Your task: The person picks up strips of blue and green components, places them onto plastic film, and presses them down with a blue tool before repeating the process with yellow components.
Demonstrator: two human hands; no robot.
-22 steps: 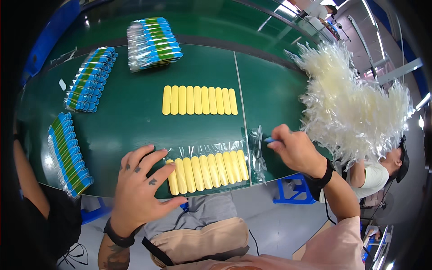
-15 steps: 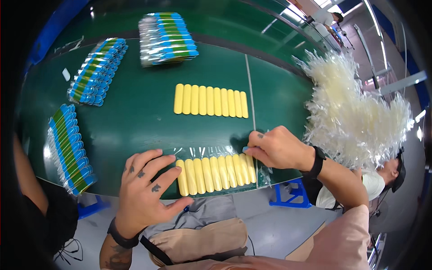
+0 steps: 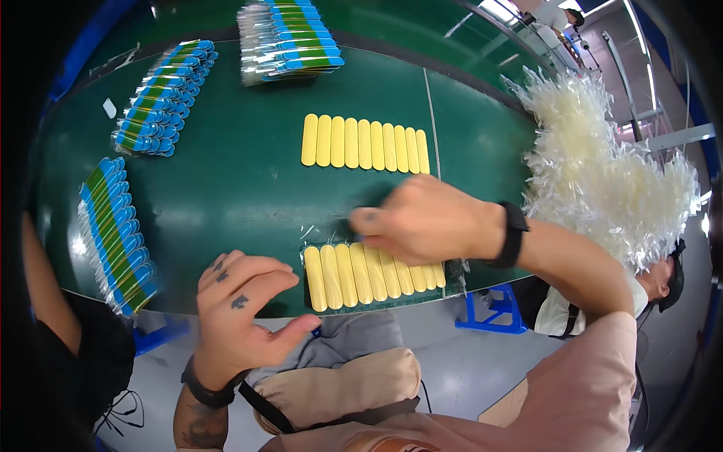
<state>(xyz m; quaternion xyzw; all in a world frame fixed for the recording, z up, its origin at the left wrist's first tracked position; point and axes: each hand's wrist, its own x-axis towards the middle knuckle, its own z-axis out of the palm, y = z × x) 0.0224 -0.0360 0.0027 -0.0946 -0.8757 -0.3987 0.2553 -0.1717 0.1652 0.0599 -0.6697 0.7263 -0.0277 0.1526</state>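
Lying between hands: yellow sticks (image 3: 369,275)

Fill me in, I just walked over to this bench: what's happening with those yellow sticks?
A person works at a green table. The right hand lies over a row of yellow sticks in clear film at the near edge; the left hand is open beside that row. A second row of yellow sticks lies further back. Blue-and-green packs line the left side, and a heap of clear sleeves sits at right.

A row of yellow sticks in a clear plastic sleeve (image 3: 354,275) lies flat at the near table edge, its right part covered.
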